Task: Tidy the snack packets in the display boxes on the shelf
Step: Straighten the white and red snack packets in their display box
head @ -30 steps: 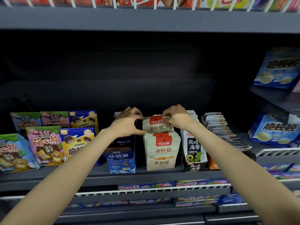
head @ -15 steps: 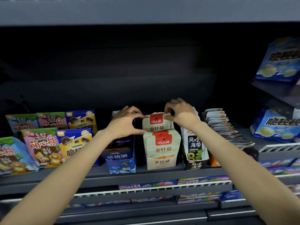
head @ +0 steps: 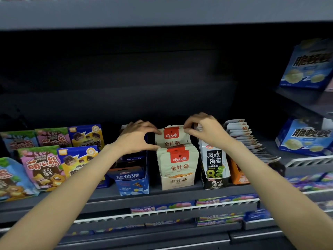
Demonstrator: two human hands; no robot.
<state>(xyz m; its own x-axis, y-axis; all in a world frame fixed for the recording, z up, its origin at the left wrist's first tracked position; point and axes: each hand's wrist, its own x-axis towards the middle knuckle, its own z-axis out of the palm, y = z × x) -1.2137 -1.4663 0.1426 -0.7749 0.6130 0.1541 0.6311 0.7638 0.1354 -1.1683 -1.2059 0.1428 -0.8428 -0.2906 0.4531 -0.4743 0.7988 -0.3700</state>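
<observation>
Both hands pinched the rear beige, red-labelled snack packet (head: pixel 171 135): left hand (head: pixel 134 139) at its left edge, right hand (head: pixel 203 130) at its top-right corner.

Blue display box (head: pixel 132 184): upper part hidden behind the left hand (head: pixel 134 139). Rear beige packet (head: pixel 171 137): lower half covered by the front packets (head: pixel 178 161). Bear snack bag (head: pixel 10 179): cut off by the left edge. Blue boxes (head: pixel 306 67) at right: print blurred, cropped by the right edge. Lower-shelf packets (head: pixel 162 207): print too small to be read.
</observation>
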